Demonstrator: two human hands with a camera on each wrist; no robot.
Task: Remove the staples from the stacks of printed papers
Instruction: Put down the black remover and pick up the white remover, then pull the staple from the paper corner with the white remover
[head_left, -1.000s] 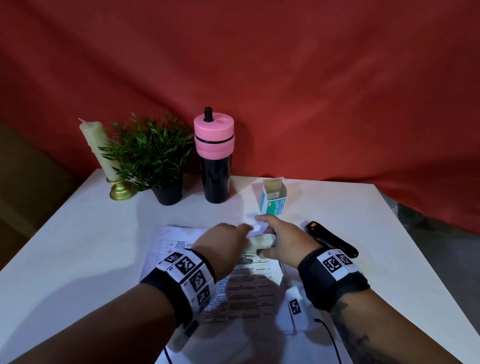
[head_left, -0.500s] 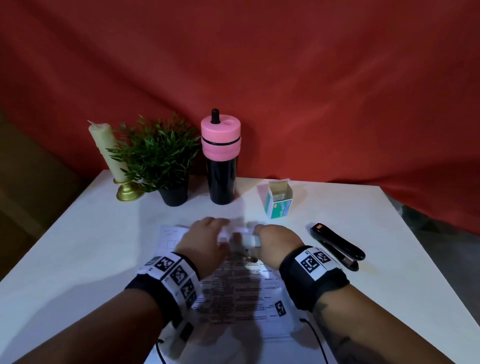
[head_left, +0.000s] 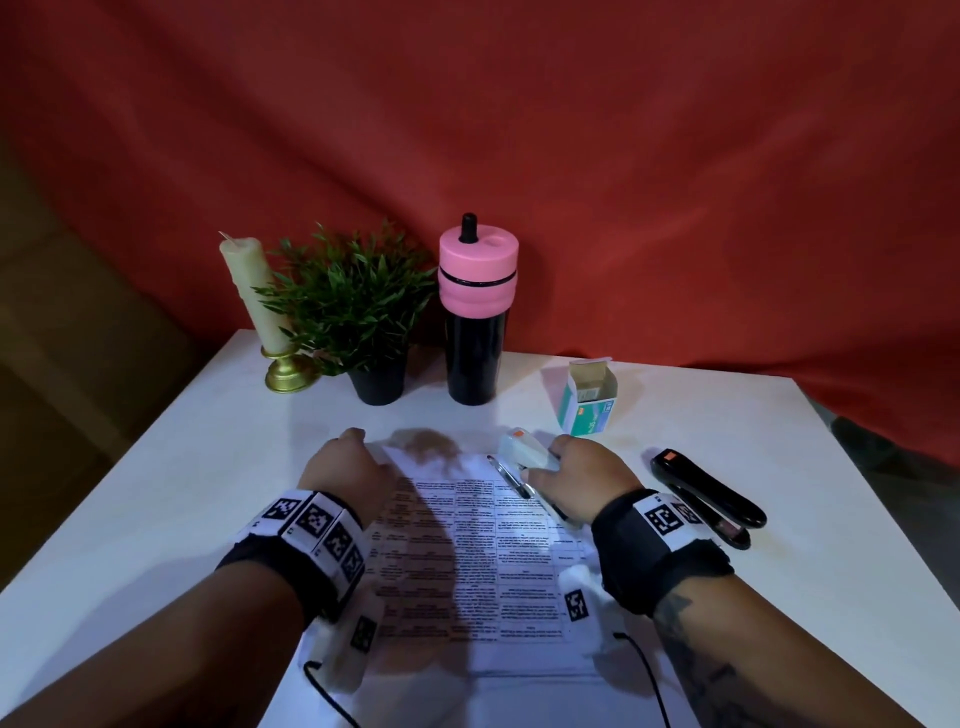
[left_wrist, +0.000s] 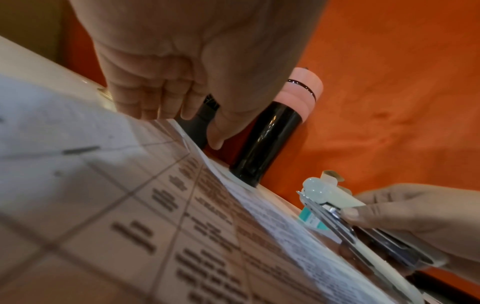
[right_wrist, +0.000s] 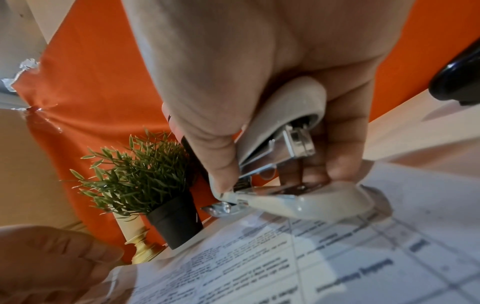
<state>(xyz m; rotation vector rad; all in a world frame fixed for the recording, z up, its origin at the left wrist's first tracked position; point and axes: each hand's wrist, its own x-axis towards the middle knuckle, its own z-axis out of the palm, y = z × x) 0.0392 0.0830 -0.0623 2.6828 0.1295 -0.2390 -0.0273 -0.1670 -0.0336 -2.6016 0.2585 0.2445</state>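
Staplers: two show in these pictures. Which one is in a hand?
The small cream stapler, gripped by the right hand; the black stapler lies untouched on the table.

Dim head view, light pooled on the printed papers (head_left: 483, 540) mid-table; the hands throw soft shadows. Wrist views are brighter, with blurred print and bent edges.
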